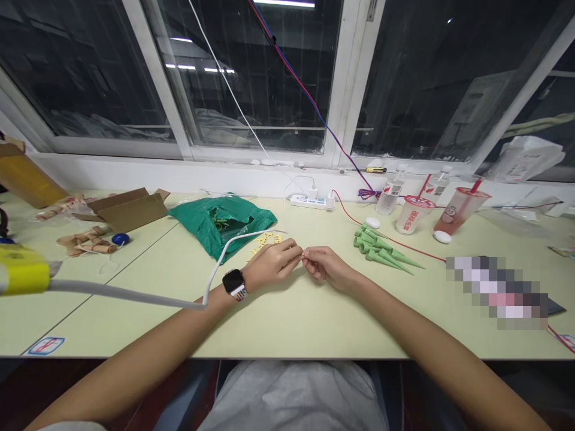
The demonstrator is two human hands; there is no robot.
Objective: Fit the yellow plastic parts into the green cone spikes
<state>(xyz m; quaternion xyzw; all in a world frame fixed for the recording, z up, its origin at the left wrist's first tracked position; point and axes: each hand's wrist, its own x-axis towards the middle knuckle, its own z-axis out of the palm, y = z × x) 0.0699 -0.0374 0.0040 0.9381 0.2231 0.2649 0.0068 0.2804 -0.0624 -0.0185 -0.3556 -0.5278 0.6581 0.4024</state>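
My left hand (275, 261) and my right hand (324, 264) meet fingertip to fingertip over the middle of the pale green table (287, 323). Both pinch a tiny yellowish piece (304, 254) between them; it is too small to name. A smartwatch (234, 282) sits on my left wrist. Just behind my left hand lie several small yellow paper pieces (266, 240). To the right of my right hand lies a pile of green paper cones (381, 248), apart from the hand.
A green plastic bag (222, 221) lies behind my left hand. Cardboard box (128, 208) and rolled tan pieces (87, 240) at left. Power strip (312, 201), bottle (390, 193) and two drink cups (413, 214) (458, 211) stand near the window. A white cable (135, 293) crosses my left arm.
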